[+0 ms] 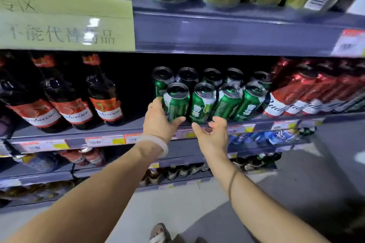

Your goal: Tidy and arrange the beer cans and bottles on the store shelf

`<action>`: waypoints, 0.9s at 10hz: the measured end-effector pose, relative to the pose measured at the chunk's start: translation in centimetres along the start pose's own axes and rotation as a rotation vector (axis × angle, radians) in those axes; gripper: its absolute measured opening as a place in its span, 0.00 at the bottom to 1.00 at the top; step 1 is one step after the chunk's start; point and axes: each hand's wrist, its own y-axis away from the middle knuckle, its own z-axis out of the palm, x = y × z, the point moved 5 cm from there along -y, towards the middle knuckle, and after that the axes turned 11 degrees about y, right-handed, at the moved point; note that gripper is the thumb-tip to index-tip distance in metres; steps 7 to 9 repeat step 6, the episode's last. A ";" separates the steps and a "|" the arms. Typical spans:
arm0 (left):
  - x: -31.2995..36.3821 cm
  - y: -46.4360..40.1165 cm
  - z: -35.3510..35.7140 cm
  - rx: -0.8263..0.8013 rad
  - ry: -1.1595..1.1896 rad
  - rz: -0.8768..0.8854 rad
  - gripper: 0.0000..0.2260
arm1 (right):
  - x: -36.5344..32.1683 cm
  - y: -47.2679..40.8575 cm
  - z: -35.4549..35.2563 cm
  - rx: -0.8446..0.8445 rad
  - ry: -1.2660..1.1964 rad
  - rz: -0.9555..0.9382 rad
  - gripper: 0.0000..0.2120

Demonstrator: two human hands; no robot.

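We face a grey metal store shelf [122, 130] under dim light, with a pale grey floor [197, 203] below and more shelves of cans and bottles lower down. On it stand green beer cans [203, 102] in two rows, the front four at the shelf's edge. To their left are dark bottles [69, 102] with red labels reading "Budweiser"; to the right, red cans [292, 96] whose script begins "Bud". The yellow sign [65, 21] above carries Chinese characters, partly glared out. Price tags along the shelf edge are too blurred to read. Our left hand [160, 122] has its fingers clasped round the leftmost front green can [175, 102]. Our right hand [213, 134] hovers just below the front row, fingers loosely curled and holding nothing.
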 end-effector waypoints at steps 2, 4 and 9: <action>-0.4 0.0 0.3 0.041 -0.033 -0.058 0.22 | -0.9 -0.2 0.3 -0.154 0.049 -0.029 0.29; -0.6 1.2 0.5 0.039 -0.049 -0.126 0.35 | -0.4 0.0 -0.8 -0.289 0.131 -0.108 0.28; -0.4 4.3 0.6 0.004 -0.261 -0.120 0.33 | 2.4 2.0 -4.1 -0.322 0.305 -0.225 0.24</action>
